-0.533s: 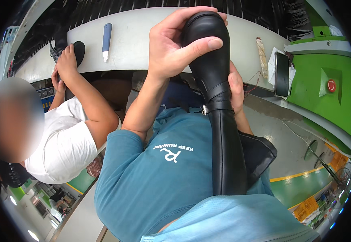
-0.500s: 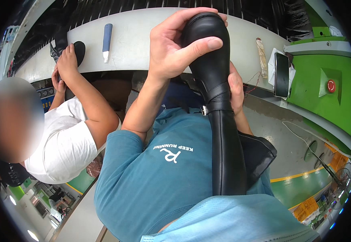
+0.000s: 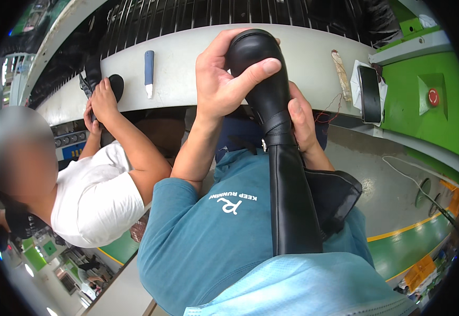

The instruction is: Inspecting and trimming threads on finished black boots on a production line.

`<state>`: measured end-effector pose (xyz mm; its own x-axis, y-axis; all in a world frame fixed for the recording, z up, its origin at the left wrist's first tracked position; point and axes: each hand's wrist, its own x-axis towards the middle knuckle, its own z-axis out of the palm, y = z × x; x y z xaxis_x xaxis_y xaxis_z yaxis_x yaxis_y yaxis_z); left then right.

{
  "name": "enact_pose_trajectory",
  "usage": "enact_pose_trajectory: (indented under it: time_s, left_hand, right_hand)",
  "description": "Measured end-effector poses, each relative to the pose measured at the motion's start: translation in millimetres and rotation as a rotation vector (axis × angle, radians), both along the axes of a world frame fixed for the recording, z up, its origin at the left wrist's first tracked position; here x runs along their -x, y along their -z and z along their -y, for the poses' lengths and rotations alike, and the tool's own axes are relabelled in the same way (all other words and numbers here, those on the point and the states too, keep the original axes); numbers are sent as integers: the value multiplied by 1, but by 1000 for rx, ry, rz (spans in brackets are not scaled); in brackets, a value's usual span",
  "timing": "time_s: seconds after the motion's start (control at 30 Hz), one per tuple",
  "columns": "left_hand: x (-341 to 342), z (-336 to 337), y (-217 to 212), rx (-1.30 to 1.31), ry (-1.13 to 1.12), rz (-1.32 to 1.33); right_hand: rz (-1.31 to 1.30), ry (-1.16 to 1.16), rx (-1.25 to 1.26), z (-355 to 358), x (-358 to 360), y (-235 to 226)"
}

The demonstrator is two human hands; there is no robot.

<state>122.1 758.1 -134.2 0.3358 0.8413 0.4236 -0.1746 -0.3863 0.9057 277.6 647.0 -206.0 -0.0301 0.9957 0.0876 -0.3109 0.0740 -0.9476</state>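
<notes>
At twelve o'clock over the desk (image 3: 187,63), left hand (image 3: 221,79) clasps the black boot (image 3: 277,147), right hand (image 3: 302,118) cupping its ankle; handling looks midway.

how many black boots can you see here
2: one tall black boot gripped by the left hand and right hand; another boot under the co-worker's hands, partly hidden.

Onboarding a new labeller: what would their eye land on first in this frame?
First, the tall black boot running up the middle of the view, its toe gripped by the left hand while the right hand holds it at the ankle. Next, at the left, a co-worker in a white shirt with hands on a dark item at the grey bench edge. A red button on the green panel stands out at the right.
</notes>
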Motion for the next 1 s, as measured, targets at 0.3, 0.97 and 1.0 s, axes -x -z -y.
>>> enact_pose_trajectory:
  time_s: [0.3, 0.97, 1.0]
  left_hand:
    - [10, -9, 17, 67, -96, 245]
    - [56, 18, 48, 180, 83, -75]
    - [56, 18, 48, 149, 87, -52]
  right_hand:
    - [489, 386, -210, 15, -9, 43]
    - [1150, 276, -769, -22, -95, -30]
    - [1153, 272, -765, -23, -93, -31]
